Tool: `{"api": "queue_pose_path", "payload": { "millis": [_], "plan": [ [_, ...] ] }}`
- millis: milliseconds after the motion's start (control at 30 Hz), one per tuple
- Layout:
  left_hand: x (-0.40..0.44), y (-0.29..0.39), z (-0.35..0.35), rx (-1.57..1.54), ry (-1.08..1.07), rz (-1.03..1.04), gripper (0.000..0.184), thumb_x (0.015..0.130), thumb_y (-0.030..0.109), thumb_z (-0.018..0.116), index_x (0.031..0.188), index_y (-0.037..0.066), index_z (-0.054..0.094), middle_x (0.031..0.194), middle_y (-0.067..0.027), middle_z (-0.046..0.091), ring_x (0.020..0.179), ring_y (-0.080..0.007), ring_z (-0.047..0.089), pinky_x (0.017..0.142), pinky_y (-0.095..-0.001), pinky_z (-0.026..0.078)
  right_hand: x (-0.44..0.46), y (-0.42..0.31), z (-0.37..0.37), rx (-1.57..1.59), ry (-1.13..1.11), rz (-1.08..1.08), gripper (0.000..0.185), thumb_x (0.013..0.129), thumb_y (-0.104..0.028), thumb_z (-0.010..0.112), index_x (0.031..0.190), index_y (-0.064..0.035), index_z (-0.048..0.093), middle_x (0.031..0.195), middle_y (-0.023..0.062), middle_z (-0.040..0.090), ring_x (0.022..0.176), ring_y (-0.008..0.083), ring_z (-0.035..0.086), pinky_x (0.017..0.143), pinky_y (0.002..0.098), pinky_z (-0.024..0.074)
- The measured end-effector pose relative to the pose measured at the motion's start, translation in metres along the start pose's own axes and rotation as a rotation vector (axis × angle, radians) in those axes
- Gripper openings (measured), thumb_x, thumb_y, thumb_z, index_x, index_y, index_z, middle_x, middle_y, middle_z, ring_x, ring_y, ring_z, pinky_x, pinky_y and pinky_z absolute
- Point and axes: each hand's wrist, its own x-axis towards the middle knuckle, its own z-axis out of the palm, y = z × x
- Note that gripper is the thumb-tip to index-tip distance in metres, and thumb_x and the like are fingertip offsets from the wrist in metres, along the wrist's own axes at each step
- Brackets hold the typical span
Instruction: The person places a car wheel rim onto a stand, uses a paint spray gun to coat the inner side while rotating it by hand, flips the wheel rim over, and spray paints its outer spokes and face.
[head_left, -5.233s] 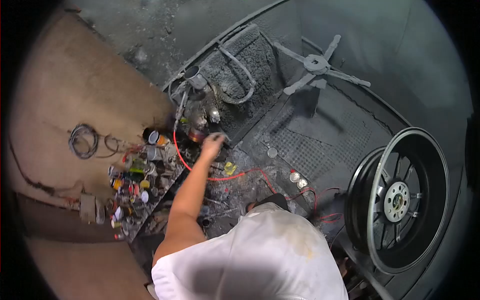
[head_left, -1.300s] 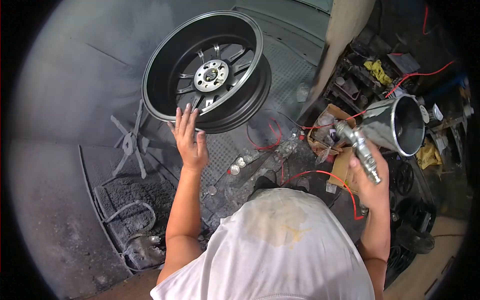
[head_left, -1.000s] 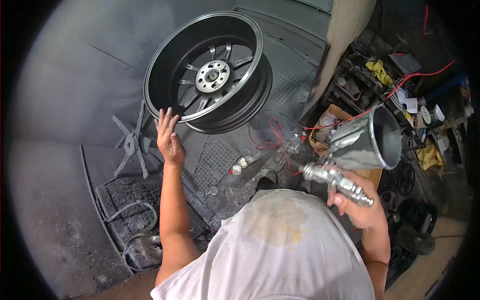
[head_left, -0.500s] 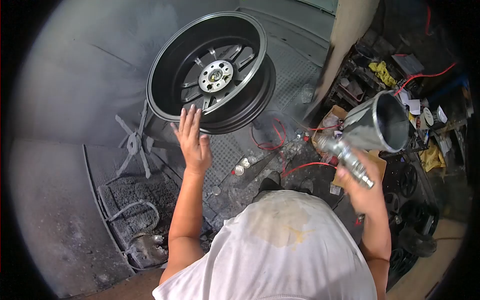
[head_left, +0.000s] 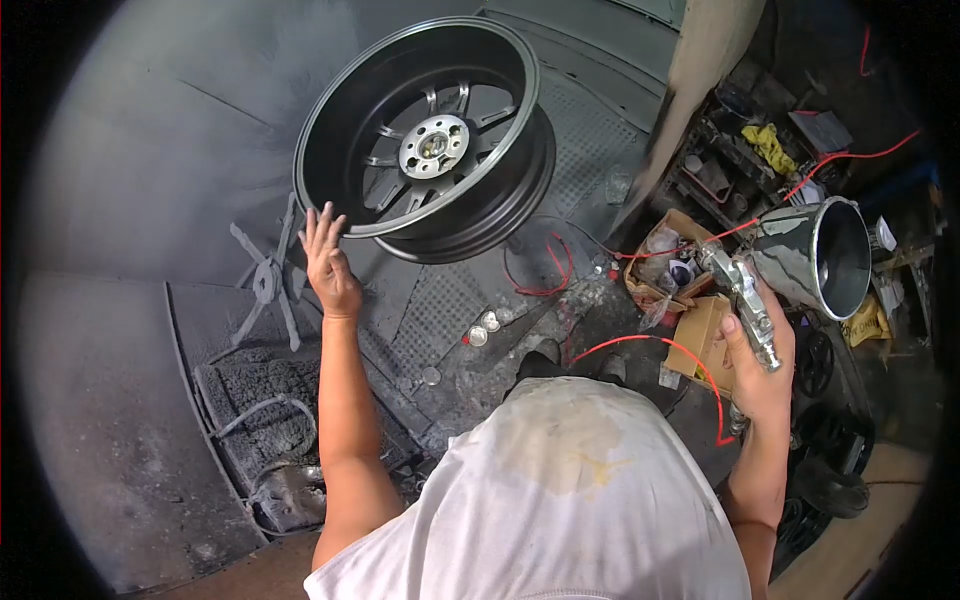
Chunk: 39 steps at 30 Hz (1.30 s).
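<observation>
In front of the person, tilted beyond the left hand (head_left: 328, 265), is one dark-grey, multi-spoke metal wheel (head_left: 435, 146); that hand's grip is wide, its fingertips at the wheel's lower rim, contact hard to tell; the right hand (head_left: 760, 352) has its grip closed round one silver metal spray gun (head_left: 741, 296) with one paint-streaked metal cup (head_left: 785, 262); two round silver discs (head_left: 479, 336) lie side by side on the floor (head_left: 455, 393).
</observation>
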Motion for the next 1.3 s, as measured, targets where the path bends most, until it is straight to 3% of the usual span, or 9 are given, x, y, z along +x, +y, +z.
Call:
{"api": "queue_pose_path", "payload": {
  "millis": [267, 367, 500, 633, 767, 933, 1000, 1133, 1300],
  "plan": [
    [0.014, 0.016, -0.005, 0.202, 0.042, -0.165, 0.067, 0.11, 0.052, 0.024, 0.141, 0.005, 0.06, 0.154, -0.0145, 0.051, 0.151, -0.0386, 0.032, 0.123, -0.0571, 0.012, -0.028, -0.013, 0.004, 0.198, -0.506, 0.149, 0.05, 0.091, -0.018, 0.073, 0.138, -0.0035, 0.063, 0.093, 0.0025, 0.067, 0.086, 0.0114, 0.061, 0.084, 0.0273, 0.0494],
    [0.012, 0.08, 0.008, 0.135, -0.074, -0.031, 0.07, 0.108, 0.057, 0.025, 0.149, 0.007, 0.053, 0.157, -0.0148, 0.047, 0.152, -0.0352, 0.032, 0.123, -0.0598, 0.006, -0.026, -0.015, 0.004, 0.085, -0.47, 0.021, 0.052, 0.091, -0.018, 0.075, 0.139, -0.0033, 0.062, 0.094, 0.0056, 0.068, 0.087, 0.0132, 0.063, 0.085, 0.028, 0.0499],
    [-0.002, 0.124, 0.03, -0.01, -0.151, 0.02, 0.074, 0.106, 0.059, 0.028, 0.15, 0.005, 0.05, 0.158, -0.0129, 0.046, 0.153, -0.0346, 0.031, 0.124, -0.059, 0.004, -0.004, -0.016, 0.002, 0.03, -0.162, -0.009, 0.051, 0.095, -0.023, 0.072, 0.139, 0.0006, 0.06, 0.096, 0.0045, 0.066, 0.087, 0.0104, 0.06, 0.083, 0.0267, 0.0488],
    [-0.01, 0.094, 0.03, 0.084, -0.108, -0.016, 0.067, 0.108, 0.055, 0.029, 0.147, 0.006, 0.054, 0.156, -0.0132, 0.049, 0.152, -0.0357, 0.033, 0.124, -0.0577, 0.005, 0.009, -0.011, 0.003, 0.047, -0.016, -0.009, 0.054, 0.097, -0.026, 0.071, 0.142, 0.0002, 0.057, 0.097, 0.0016, 0.064, 0.086, 0.008, 0.058, 0.081, 0.0251, 0.0478],
    [-0.008, 0.063, 0.015, 0.03, -0.055, -0.002, 0.068, 0.108, 0.056, 0.03, 0.135, 0.005, 0.065, 0.148, -0.0133, 0.058, 0.15, -0.0366, 0.038, 0.124, -0.0568, 0.008, -0.008, -0.01, 0.01, 0.168, -0.291, 0.102, 0.053, 0.094, -0.018, 0.073, 0.142, -0.0006, 0.058, 0.09, 0.0011, 0.064, 0.074, 0.008, 0.058, 0.069, 0.0255, 0.0485],
    [0.0, 0.021, -0.001, 0.008, -0.066, 0.02, 0.066, 0.109, 0.052, 0.028, 0.133, 0.004, 0.066, 0.148, -0.0131, 0.058, 0.15, -0.0369, 0.038, 0.124, -0.0564, 0.009, -0.019, -0.002, 0.013, 0.272, -0.563, 0.105, 0.05, 0.092, -0.014, 0.073, 0.138, -0.0006, 0.061, 0.102, 0.0061, 0.071, 0.092, 0.0128, 0.063, 0.089, 0.028, 0.0491],
    [0.004, 0.01, -0.006, 0.088, -0.04, -0.02, 0.064, 0.11, 0.049, 0.028, 0.133, 0.004, 0.066, 0.147, -0.0129, 0.059, 0.15, -0.0369, 0.038, 0.124, -0.0563, 0.01, -0.016, -0.001, 0.011, 0.005, -0.387, 0.007, 0.049, 0.092, -0.015, 0.072, 0.138, -0.0009, 0.062, 0.106, 0.0091, 0.071, 0.092, 0.0142, 0.063, 0.089, 0.0285, 0.0492],
    [0.013, 0.022, -0.008, 0.218, 0.037, -0.229, 0.062, 0.111, 0.046, 0.027, 0.137, 0.004, 0.064, 0.151, -0.0124, 0.056, 0.152, -0.0353, 0.034, 0.124, -0.0562, 0.01, -0.002, 0.004, -0.005, -0.025, -0.128, -0.027, 0.051, 0.096, -0.024, 0.071, 0.14, 0.0001, 0.06, 0.091, 0.0032, 0.063, 0.082, 0.0114, 0.057, 0.077, 0.0265, 0.047],
    [0.004, 0.105, 0.016, 0.123, -0.111, 0.039, 0.069, 0.108, 0.055, 0.026, 0.147, 0.005, 0.054, 0.156, -0.0139, 0.049, 0.153, -0.0337, 0.033, 0.124, -0.0575, 0.004, 0.0, -0.002, -0.003, 0.04, -0.018, 0.018, 0.053, 0.097, -0.024, 0.07, 0.141, 0.0015, 0.057, 0.086, 0.0009, 0.061, 0.078, 0.0102, 0.055, 0.074, 0.0265, 0.0468]
  ]
}}
